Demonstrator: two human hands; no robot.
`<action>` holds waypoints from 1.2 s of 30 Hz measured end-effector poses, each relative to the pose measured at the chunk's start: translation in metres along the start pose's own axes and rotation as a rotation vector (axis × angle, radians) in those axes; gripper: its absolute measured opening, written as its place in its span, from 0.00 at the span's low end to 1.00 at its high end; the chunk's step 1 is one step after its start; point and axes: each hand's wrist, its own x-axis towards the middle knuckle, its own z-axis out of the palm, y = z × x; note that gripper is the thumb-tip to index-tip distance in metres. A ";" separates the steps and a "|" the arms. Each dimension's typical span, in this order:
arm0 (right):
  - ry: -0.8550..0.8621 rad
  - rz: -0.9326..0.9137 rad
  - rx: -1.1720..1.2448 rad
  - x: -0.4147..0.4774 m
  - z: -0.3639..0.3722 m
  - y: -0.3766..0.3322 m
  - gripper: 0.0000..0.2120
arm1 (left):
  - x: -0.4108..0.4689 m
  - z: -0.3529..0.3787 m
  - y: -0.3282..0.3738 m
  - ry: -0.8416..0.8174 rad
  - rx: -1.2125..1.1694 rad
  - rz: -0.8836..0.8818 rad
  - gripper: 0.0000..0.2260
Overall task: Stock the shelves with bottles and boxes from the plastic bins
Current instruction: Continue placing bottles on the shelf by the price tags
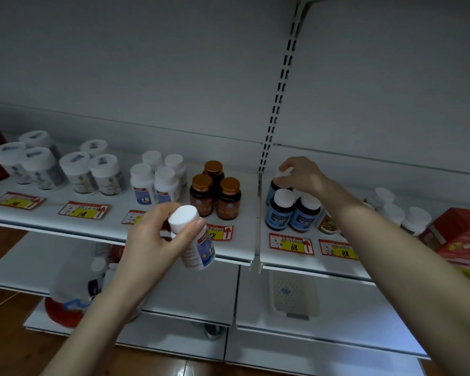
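My left hand (158,234) grips a white bottle with a white cap and blue label (194,240), tilted, in front of the white shelf (114,226). My right hand (301,176) reaches over the shelf to the right of the upright and its fingers curl round the cap of a dark bottle with a blue label (273,185) at the back. Two more blue-labelled bottles (292,210) stand just in front of it. Matching white bottles (158,183) stand in a group left of centre, next to three brown bottles with copper caps (215,191).
Wide white jars (65,166) line the shelf's left part, a dark red pack at the far left. White-capped bottles (399,213) and red boxes (459,234) sit at the right. Price tags (291,244) line the front edge. A white plastic bin (293,294) and a bag lie on lower shelves.
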 end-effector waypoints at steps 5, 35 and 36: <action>0.002 0.004 -0.009 -0.001 0.004 0.003 0.22 | 0.000 0.002 0.002 -0.007 0.007 0.023 0.08; -0.072 -0.359 0.762 -0.121 0.056 -0.095 0.09 | 0.026 -0.004 0.009 -0.122 -0.525 -0.185 0.16; -0.079 -0.351 0.749 -0.119 0.059 -0.097 0.07 | 0.025 -0.007 0.006 -0.129 -0.487 -0.165 0.16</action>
